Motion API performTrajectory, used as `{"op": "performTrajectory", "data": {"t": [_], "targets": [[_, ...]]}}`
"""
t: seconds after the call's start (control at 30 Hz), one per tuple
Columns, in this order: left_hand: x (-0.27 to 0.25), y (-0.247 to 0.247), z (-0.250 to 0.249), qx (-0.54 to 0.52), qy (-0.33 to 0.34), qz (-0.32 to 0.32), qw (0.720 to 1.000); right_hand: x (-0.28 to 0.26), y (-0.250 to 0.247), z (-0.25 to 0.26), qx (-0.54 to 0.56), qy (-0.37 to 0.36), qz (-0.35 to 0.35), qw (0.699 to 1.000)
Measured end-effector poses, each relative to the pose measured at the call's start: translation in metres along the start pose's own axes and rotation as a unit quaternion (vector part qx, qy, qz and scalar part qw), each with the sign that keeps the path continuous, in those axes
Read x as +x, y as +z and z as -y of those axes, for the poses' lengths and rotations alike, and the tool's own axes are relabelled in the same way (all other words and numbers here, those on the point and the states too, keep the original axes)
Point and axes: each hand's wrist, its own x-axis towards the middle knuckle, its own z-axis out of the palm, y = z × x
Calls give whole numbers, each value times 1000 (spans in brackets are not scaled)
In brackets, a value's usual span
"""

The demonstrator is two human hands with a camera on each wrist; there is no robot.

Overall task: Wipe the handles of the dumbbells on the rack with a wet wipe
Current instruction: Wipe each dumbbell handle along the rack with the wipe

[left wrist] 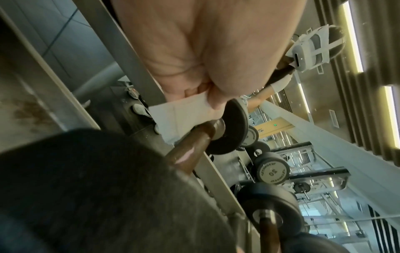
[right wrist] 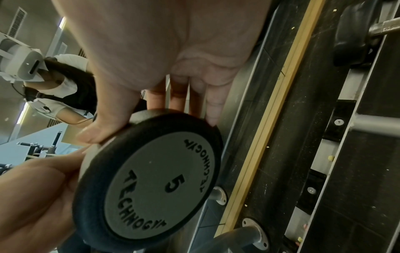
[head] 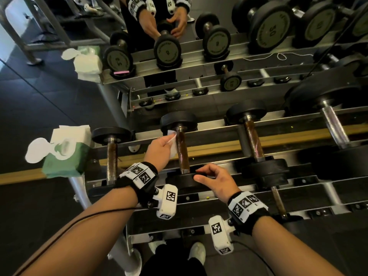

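Left hand (head: 159, 149) pinched a white wet wipe (head: 172, 143) between thumb and fingers, wipe pressed against the left side of the brown handle (head: 182, 149) of the second dumbbell from the rack's left end, up near its far head (head: 178, 121). Right hand (head: 216, 181) was curled over the rim of the same dumbbell's near head (head: 184, 181), thumb on one side, fingers over the top.

Only the right wrist view showed the near head's face (right wrist: 155, 184): grey disc, "5" and TECHNOGYM lettering, thumb (right wrist: 103, 130) and fingertips (right wrist: 213, 109) clamped on the black rim. Head view saw that head edge-on, so no marking.

Only the left wrist view showed the pinch from underneath: wipe (left wrist: 179, 116) hung out of the closed fingers, its lower edge touching the handle (left wrist: 190, 152) just short of the far head (left wrist: 232, 126).

Only the head view showed the open green wipe pack (head: 65, 154) sitting on the rack's (head: 219, 145) end, well left of the pinching hand, plus the mirror reflection behind.

Hard to tell: how far the wipe wrapped the handle, since its back side was hidden in all views. Left wrist foreground was a dark blur. Right fingertips behind the rim were cut off.
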Motion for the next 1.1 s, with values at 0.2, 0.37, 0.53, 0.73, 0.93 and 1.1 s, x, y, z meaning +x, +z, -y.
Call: {"op": "performTrajectory", "data": {"t": [0.2, 0.37, 0.53, 0.73, 0.93, 1.1], "targets": [[-9, 5, 6, 99, 38, 50, 993, -1, 1, 3, 15, 13, -1, 1000], [-20, -11, 17, 132, 33, 112, 984, -3, 0, 6, 16, 19, 6, 1000], [-15, -17, 25, 24, 27, -20, 999, -4, 0, 6, 16, 13, 2, 1000], [-8, 8, 22, 40, 46, 55, 997, -5, 2, 5, 12, 10, -5, 1000], [-1, 4, 15, 41, 58, 89, 993, -5, 2, 3, 8, 2, -14, 1000], [-3, 1, 12, 79, 71, 91, 990, -4, 3, 0, 7, -3, -14, 1000]]}}
